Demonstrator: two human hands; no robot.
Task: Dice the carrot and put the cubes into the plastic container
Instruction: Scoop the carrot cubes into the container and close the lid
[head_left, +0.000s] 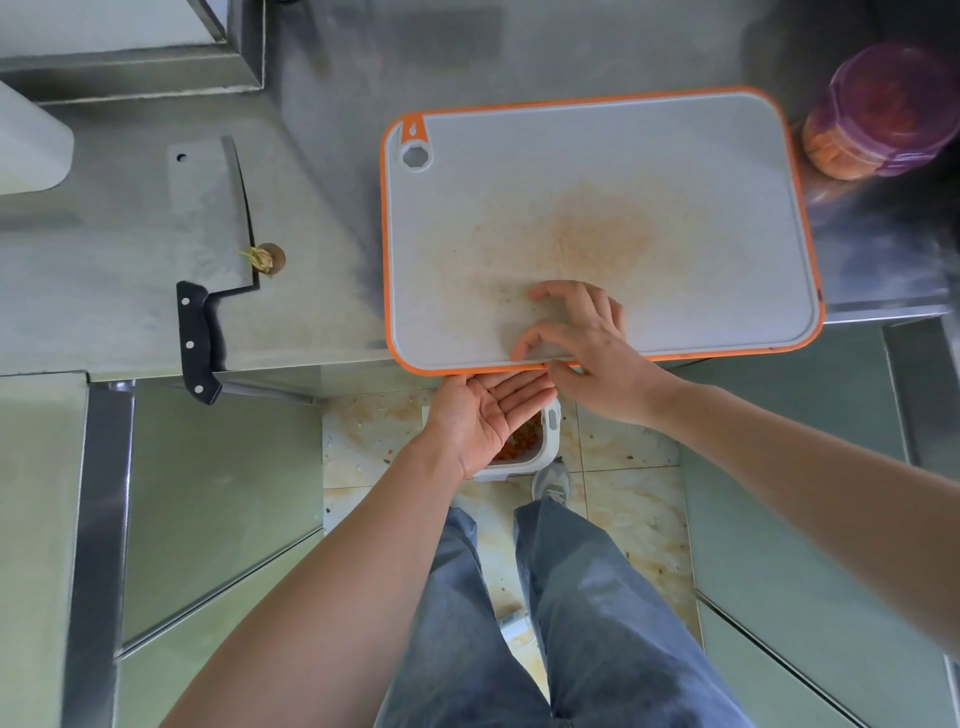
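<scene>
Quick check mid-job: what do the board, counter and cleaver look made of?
Board: looks like plastic, matte pale grey with an orange, rubbery-looking rim, stained orange in the middle. Counter: likely stainless steel, brushed grey with dull reflections. Cleaver: metal blade with a dull grey sheen; black handle with three pale rivets, probably plastic or wood.

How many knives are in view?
1: a cleaver lies flat on the steel counter, left of the cutting board, its handle toward the person. No other shows.
</scene>
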